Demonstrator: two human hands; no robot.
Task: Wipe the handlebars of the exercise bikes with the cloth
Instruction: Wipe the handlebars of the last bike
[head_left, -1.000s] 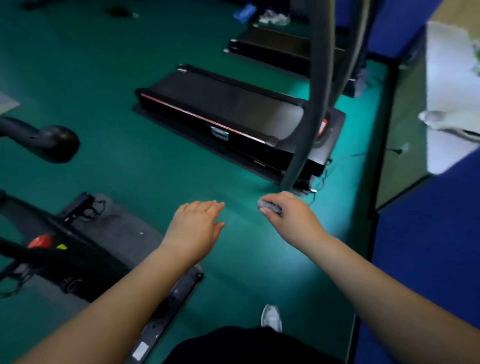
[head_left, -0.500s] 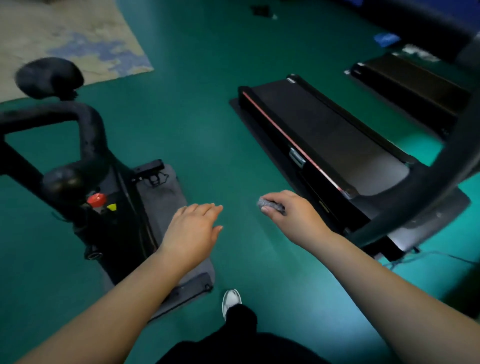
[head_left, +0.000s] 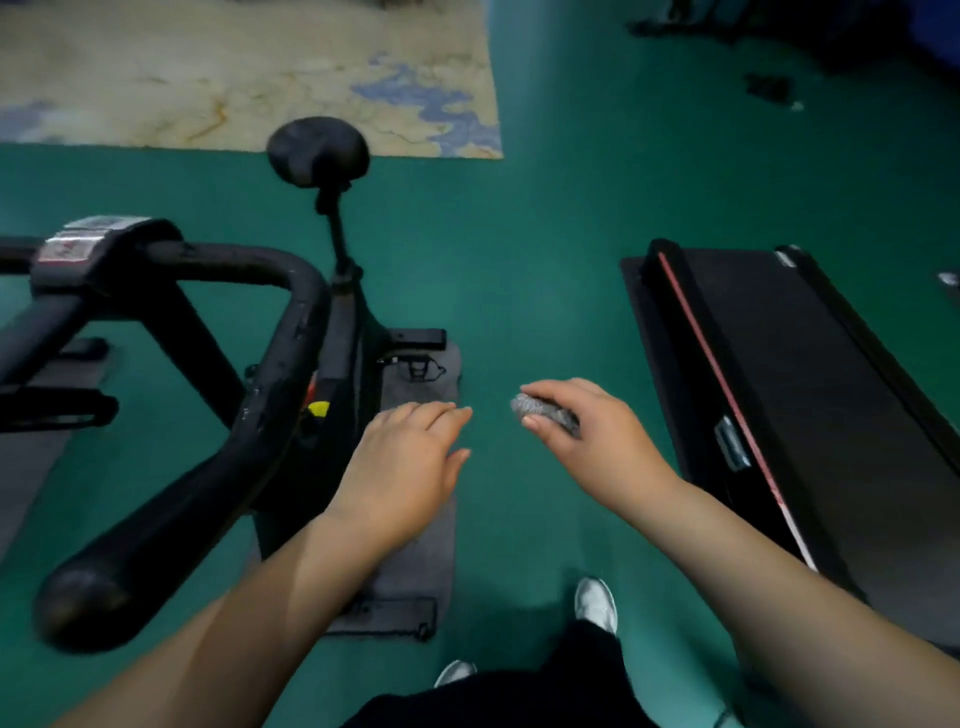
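Observation:
A black exercise bike fills the left half of the head view. Its thick black handlebar (head_left: 218, 447) bends from the console (head_left: 88, 244) down to a rounded end at the lower left. Its saddle (head_left: 318, 150) stands further back on a thin post. My left hand (head_left: 405, 467) hovers open, palm down, just right of the handlebar and apart from it. My right hand (head_left: 597, 436) is shut on a crumpled grey cloth (head_left: 540, 410), held over the green floor between the bike and a treadmill.
A black treadmill deck (head_left: 810, 395) with a red side stripe lies on the right. A grey mat (head_left: 421, 540) sits under the bike. A beige and blue rug (head_left: 249, 73) covers the floor at the back. My white shoes (head_left: 597, 603) stand on green floor (head_left: 545, 249).
The view has swung left: the treadmills slid to the right and the bike with its handlebar and saddle came into full view. Both hands kept their pose, the cloth still in the right one.

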